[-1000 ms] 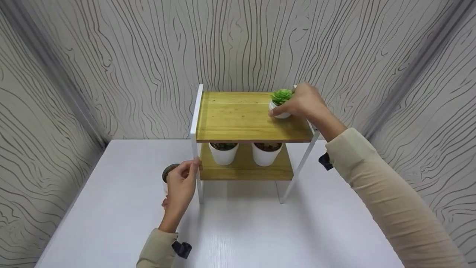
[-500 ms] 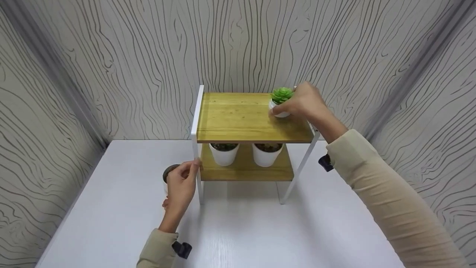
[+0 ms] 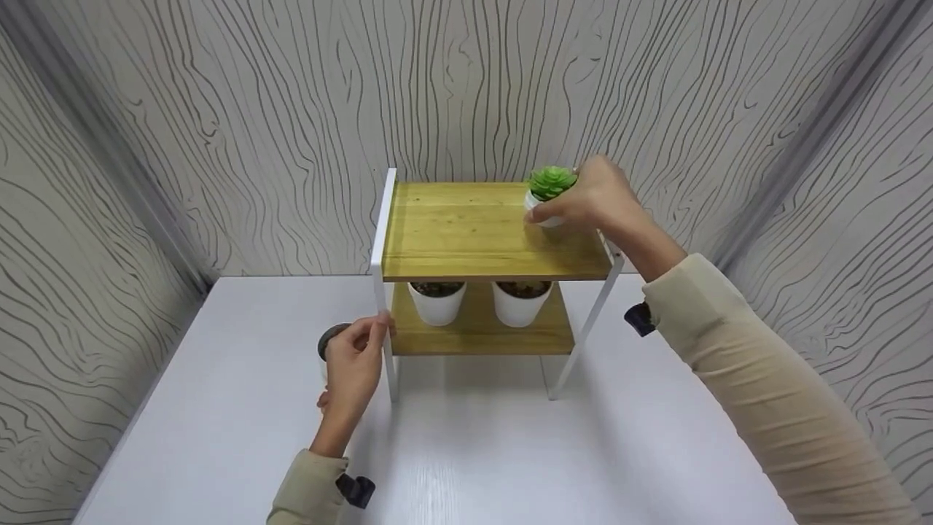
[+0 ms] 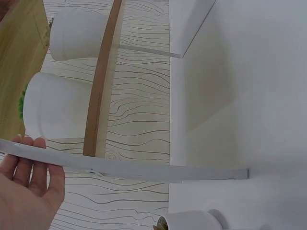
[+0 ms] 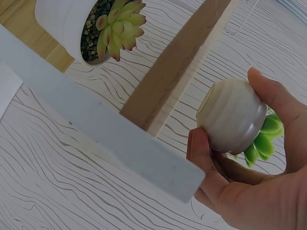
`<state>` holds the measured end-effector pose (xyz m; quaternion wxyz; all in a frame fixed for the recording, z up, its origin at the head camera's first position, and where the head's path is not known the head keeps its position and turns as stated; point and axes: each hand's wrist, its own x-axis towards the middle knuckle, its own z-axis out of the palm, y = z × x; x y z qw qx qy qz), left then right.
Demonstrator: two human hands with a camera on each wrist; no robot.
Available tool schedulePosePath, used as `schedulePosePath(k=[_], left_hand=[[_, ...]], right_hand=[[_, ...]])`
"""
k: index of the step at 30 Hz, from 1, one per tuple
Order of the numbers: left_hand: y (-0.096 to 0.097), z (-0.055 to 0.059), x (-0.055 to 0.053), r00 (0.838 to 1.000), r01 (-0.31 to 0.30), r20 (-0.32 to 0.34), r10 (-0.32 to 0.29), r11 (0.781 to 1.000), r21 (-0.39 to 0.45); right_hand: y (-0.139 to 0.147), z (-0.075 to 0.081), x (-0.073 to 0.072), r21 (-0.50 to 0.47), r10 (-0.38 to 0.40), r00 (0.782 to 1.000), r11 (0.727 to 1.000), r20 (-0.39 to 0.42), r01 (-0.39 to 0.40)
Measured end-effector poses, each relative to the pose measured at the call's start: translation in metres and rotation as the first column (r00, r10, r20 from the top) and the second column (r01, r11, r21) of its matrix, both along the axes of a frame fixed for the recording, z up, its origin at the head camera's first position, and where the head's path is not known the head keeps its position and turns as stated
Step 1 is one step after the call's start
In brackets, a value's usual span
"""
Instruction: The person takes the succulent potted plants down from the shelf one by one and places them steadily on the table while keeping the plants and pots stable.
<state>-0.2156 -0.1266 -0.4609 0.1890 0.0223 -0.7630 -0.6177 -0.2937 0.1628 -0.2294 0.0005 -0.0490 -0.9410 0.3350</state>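
My right hand [image 3: 603, 197] grips a small white pot with a green succulent [image 3: 552, 182] over the right end of the top board [image 3: 466, 226]. In the right wrist view the pot [image 5: 230, 117] is between thumb and fingers, its base clear of the board. My left hand [image 3: 353, 372] holds the left front leg [image 4: 139, 169] of a white-framed two-tier wooden shelf, fingertips curled round it. On the lower board [image 3: 485, 341] stand two larger white pots, a left pot [image 3: 439, 308] and a right pot [image 3: 519, 310]; the upper board hides most of their plants.
Another white pot [image 4: 192, 221] stands on the white table [image 3: 466, 467] left of the shelf, partly behind my left hand in the head view. A wood-grain patterned wall [image 3: 466, 87] rises close behind the shelf. White uprights [image 3: 384, 211] edge the top board.
My right hand has risen slightly with the potted succulent, so its pot stands a little higher over the top board. My left hand keeps its hold on the shelf leg.
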Motion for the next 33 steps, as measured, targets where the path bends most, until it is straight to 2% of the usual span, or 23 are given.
schedulePosePath(k=[10, 19, 33], left_hand=[[0.0, 0.0, 0.0, 1.0, -0.009, 0.024, 0.009, 1.0, -0.007], [-0.002, -0.001, -0.001, 0.999, 0.012, -0.029, -0.013, 1.0, -0.017], [-0.002, -0.001, -0.001, 1.0, 0.011, 0.014, -0.011, 1.0, -0.001]], right_hand=[[-0.001, 0.002, 0.007, 0.005, 0.03, 0.999, 1.0, -0.01, -0.03], [-0.004, 0.004, 0.015, 0.009, 0.07, 0.996, 0.997, -0.051, -0.07], [0.004, 0.008, 0.026, -0.013, 0.076, 0.996, 0.997, -0.054, -0.076]])
